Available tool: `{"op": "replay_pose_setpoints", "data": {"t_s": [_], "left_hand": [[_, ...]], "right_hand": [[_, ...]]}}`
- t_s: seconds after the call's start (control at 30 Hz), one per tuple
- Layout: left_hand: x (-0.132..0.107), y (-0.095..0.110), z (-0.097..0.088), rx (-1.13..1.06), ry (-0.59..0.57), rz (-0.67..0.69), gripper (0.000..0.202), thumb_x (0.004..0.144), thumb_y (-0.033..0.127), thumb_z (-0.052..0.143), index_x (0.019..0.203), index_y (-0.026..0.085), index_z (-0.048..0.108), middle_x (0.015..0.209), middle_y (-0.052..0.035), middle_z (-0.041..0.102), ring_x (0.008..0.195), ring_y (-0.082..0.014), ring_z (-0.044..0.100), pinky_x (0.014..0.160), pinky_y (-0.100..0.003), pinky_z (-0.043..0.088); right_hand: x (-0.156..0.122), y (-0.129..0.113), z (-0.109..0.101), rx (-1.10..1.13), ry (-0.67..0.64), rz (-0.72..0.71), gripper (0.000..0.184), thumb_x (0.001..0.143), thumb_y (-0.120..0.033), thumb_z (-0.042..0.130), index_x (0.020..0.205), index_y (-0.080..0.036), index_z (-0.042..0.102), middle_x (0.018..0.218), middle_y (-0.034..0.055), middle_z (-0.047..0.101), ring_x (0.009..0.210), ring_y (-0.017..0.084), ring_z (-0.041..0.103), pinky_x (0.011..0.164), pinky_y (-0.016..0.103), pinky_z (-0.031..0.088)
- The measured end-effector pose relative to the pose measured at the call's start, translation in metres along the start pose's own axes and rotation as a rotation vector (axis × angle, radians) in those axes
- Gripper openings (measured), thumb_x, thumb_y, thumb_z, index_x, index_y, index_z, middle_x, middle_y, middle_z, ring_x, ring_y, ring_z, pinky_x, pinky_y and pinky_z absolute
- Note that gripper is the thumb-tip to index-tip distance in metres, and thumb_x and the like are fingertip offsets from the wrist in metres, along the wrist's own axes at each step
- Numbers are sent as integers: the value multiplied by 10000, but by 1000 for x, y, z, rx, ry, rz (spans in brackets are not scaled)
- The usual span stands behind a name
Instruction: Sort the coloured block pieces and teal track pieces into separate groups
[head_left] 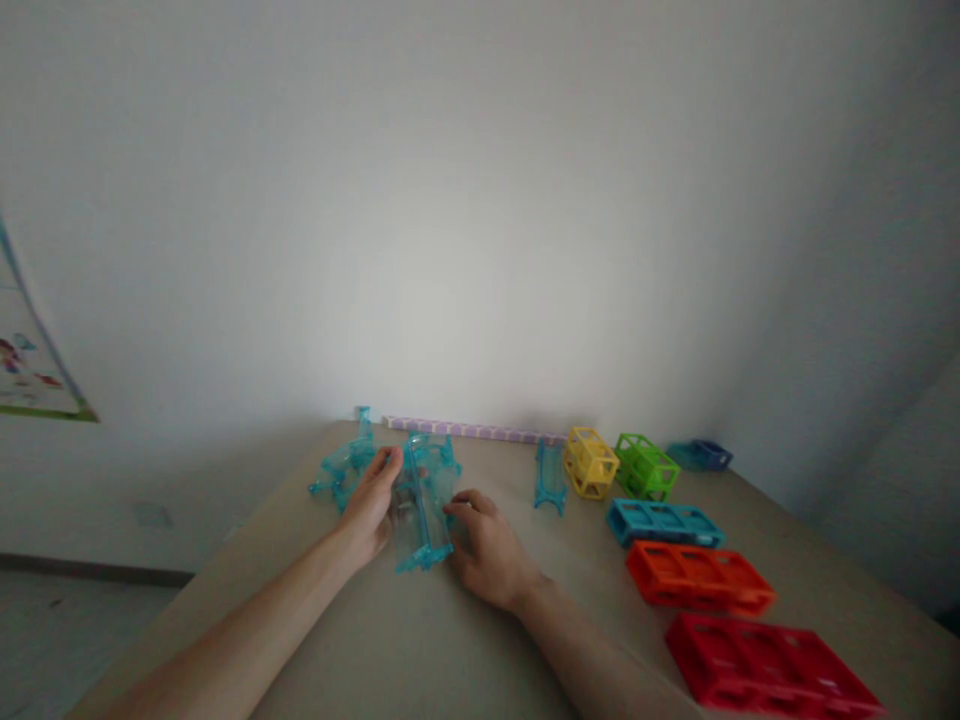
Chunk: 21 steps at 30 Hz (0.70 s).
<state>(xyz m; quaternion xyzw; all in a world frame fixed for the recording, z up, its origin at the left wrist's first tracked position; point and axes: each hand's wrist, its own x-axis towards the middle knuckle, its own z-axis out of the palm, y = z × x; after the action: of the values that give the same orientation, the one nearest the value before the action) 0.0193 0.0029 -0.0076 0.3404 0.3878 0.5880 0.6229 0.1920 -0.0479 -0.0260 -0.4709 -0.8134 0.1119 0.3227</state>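
Observation:
A long, clear plastic track piece with light-blue edges is held between my two hands above the table. My left hand grips its left side, thumb on top and fingers curled around. At its right edge my right hand has its thumb and fingers bent in, closed on that side. More clear blue plastic pieces lie in a loose pile just behind and left of my left hand. Another blue track piece lies alone, right of and beyond my right hand.
A yellow cube frame and a green one stand at the back right. Teal, orange and red frame blocks line the right side. Dark-blue pieces sit in the far corner. A purple-white strip runs along the wall.

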Motion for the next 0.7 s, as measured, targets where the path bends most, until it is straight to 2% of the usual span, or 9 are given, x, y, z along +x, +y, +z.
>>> {"op": "replay_pose_setpoints", "data": {"t_s": [0.13,0.23,0.3,0.4,0.47,0.57,0.7], "left_hand": [[2,-1,-1,-5,33,36,251,803,428,643,895,238,508,642,52,642,489,-120,620,424,-177,432],[5,-1,-2,-16,61,34,204,829,400,620,889,238,513,657,54,646,483,-108,613,421,-168,428],[7,-1,-3,-45,79,29,165,852,374,595,907,238,519,677,46,653,492,-113,621,429,-180,445],[10,-1,-4,-90,110,46,110,891,343,537,909,237,512,678,38,654,531,-129,645,480,-217,501],[11,0,-4,-133,111,65,98,905,333,515,894,236,507,676,40,651,567,-131,662,525,-233,531],[9,1,-3,-220,36,76,113,886,324,555,918,220,524,725,20,673,629,-141,685,574,-248,556],[1,3,1,-255,-166,4,216,862,328,597,1010,175,555,870,-68,711,722,-191,706,596,-284,576]], "right_hand": [[0,-4,-1,64,59,-28,376,774,-121,533,1137,-164,623,1164,126,585,1063,225,564,947,349,444],[0,-8,-5,155,150,-25,391,790,-88,470,1144,-181,604,1025,88,646,830,171,609,804,313,491],[-2,-12,-8,219,177,-50,454,780,-81,456,1208,-196,556,938,51,665,703,140,588,729,287,489],[-5,-17,-12,260,148,-151,550,761,-126,510,1303,-216,484,958,43,650,724,144,572,709,282,479],[-6,-19,-12,269,122,-182,540,775,-204,579,1307,-224,490,1015,58,625,755,151,563,690,279,477],[-5,-19,-8,301,146,-127,433,818,-326,623,1228,-203,561,1007,71,600,711,135,552,635,257,471],[-2,-17,-4,322,234,-76,300,869,-361,587,1091,-167,641,856,51,591,664,129,563,622,250,469]]}}
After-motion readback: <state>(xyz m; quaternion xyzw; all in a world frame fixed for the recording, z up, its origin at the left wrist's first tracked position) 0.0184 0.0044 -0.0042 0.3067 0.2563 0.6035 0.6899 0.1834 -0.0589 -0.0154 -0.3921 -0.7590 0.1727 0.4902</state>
